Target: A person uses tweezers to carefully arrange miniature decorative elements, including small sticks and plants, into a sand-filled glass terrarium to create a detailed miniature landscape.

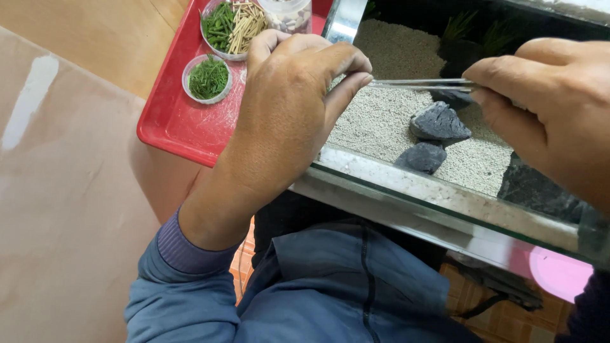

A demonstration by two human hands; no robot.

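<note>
Head view: right hand (549, 111) pinching handle end of metal tweezers (422, 83), holding them level over glass tank (445, 197). Left hand (289, 111) curling closed, fingertips (356, 79) pinching tweezer tip end. Tweezers hovering above pale gravel (381, 121), just above dark rocks (438, 124). Red tray (175, 121) sitting left of tank, carrying small cup of green cuttings (208, 78) and bigger cup of green and tan stems (234, 25).
</note>
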